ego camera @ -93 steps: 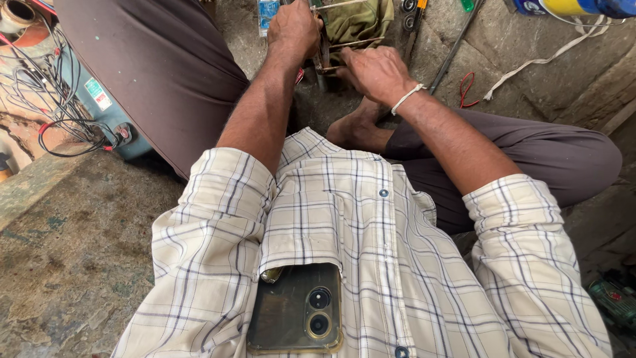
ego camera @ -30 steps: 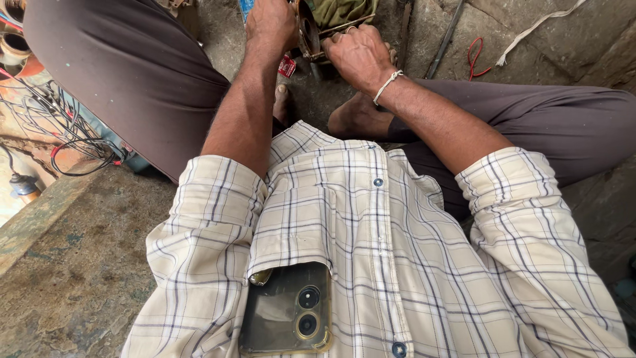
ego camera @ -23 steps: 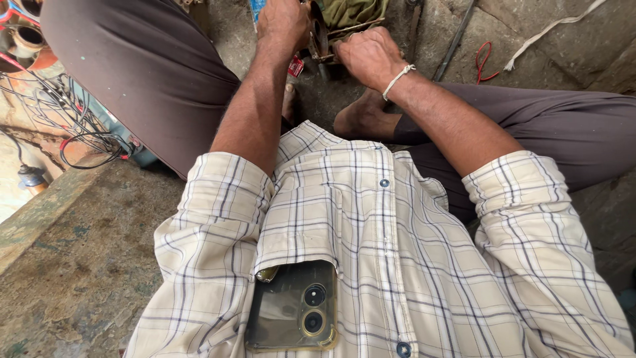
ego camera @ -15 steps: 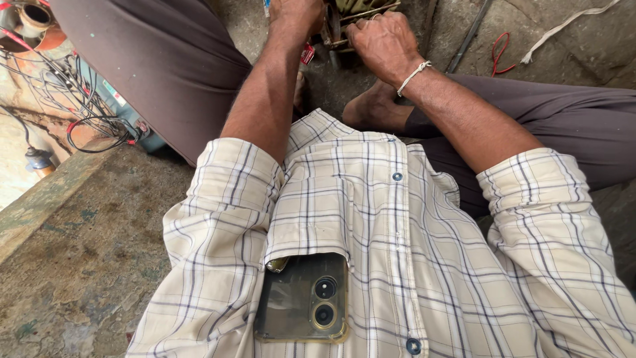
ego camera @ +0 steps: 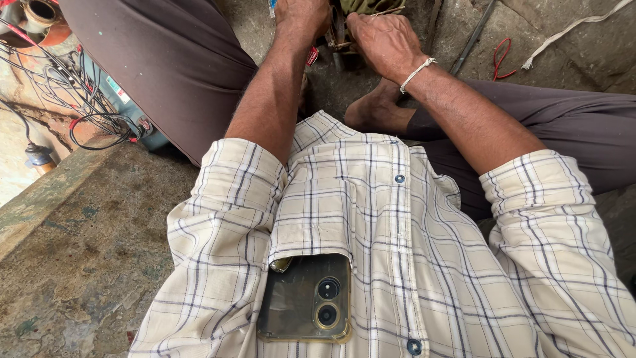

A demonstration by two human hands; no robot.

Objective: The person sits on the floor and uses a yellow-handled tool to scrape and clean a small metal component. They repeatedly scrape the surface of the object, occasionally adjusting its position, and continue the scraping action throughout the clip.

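Both my hands work at the top edge of the head view, over a small dark metal part (ego camera: 339,32) with thin wires and an olive cloth behind it. My left hand (ego camera: 301,16) is closed on the part's left side, its fingers partly cut off by the frame edge. A small red piece (ego camera: 312,57) shows just under that hand. My right hand (ego camera: 379,40), with a white band on the wrist, is closed on the part's right side. My bare foot (ego camera: 376,113) rests on the ground just below the hands.
A blue machine (ego camera: 129,113) with tangled black and red cables sits at the left, a clay pot (ego camera: 41,13) beyond it. A dark rod (ego camera: 474,40), a red wire loop (ego camera: 500,56) and a white cord (ego camera: 570,30) lie at the right. A phone (ego camera: 307,298) sits in my shirt pocket.
The view has tilted so my hands sit higher, partly cut by the top edge. Both hands stay closed on the same metal part.
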